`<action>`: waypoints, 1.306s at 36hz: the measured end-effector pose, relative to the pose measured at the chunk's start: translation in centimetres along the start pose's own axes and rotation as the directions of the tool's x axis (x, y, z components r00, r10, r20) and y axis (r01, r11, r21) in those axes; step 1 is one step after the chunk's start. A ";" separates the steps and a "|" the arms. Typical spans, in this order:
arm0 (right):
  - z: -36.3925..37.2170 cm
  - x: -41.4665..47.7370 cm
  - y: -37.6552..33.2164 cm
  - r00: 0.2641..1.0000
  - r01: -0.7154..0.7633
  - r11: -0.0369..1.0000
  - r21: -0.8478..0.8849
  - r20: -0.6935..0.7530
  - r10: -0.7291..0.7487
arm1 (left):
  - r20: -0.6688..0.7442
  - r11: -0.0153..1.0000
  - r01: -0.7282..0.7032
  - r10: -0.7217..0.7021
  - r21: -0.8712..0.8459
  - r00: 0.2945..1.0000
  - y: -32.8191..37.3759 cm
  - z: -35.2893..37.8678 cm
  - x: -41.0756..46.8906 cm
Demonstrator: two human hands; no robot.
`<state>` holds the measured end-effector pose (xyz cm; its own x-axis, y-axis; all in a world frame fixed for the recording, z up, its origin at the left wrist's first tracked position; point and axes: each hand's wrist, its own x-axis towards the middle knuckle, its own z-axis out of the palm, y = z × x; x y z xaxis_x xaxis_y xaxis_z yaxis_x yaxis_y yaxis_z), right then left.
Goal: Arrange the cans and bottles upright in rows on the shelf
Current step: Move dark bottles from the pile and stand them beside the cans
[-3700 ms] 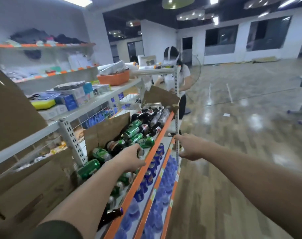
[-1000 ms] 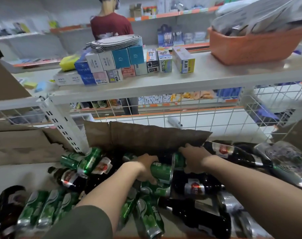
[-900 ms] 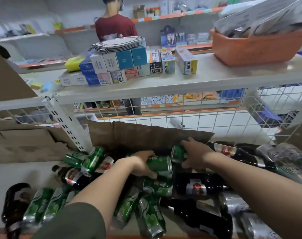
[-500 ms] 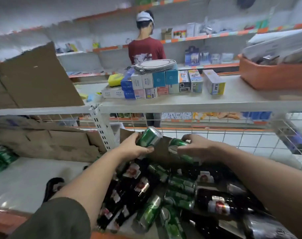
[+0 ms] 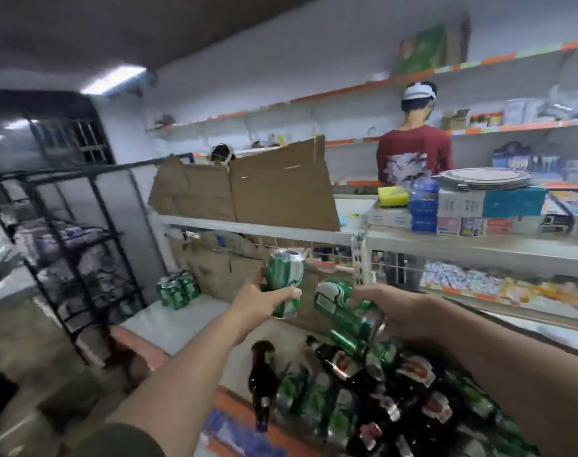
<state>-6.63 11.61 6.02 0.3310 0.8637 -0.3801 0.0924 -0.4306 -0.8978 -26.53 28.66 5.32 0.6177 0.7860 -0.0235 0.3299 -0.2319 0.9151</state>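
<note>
Shop shelf (image 5: 169,324): white, pile (image 5: 363,390) of toppled bottles, cans.
Left hand (image 5: 259,305): 1 upright can (image 5: 284,278) is gripped.
Right hand (image 5: 406,319): tilted can (image 5: 342,306) is gripped.

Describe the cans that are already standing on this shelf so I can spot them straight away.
Find the white shelf board under the big torn cardboard sheet. At its far left end, by the black wire rack, sits a small cluster of green cans. Unlike the pile of cans and dark bottles lying on their sides nearer the camera, these stand upright, apart.
</note>
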 end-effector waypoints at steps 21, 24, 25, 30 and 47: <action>32.9 19.3 -13.4 0.945 0.286 0.921 -0.264 -0.082 -0.317 | -0.517 0.967 0.201 -0.093 0.156 0.851 -17.0 -30.3 -5.5; 34.7 22.8 -14.4 0.944 0.298 0.903 -0.308 -0.046 -0.327 | -0.537 0.973 0.193 -0.097 0.126 0.838 -18.6 -32.1 -2.8; 35.2 24.1 -14.8 0.945 0.300 0.900 -0.317 -0.030 -0.326 | -0.531 0.972 0.190 -0.089 0.138 0.843 -19.0 -32.7 -1.7; 37.4 31.8 -16.8 0.939 0.340 0.886 -0.315 0.066 -0.337 | -0.483 0.950 0.237 -0.113 0.204 0.868 -20.9 -35.8 4.6; 38.7 49.8 -23.2 0.953 0.304 0.885 -0.353 0.105 -0.285 | -0.394 0.869 0.311 -0.150 0.385 0.907 -24.2 -45.2 24.5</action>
<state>-28.66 74.75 -0.68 0.1905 0.9731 -0.1297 0.5134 -0.2114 -0.8317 -51.64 79.45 0.82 0.2299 0.9732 0.0000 0.7536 -0.1780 0.6328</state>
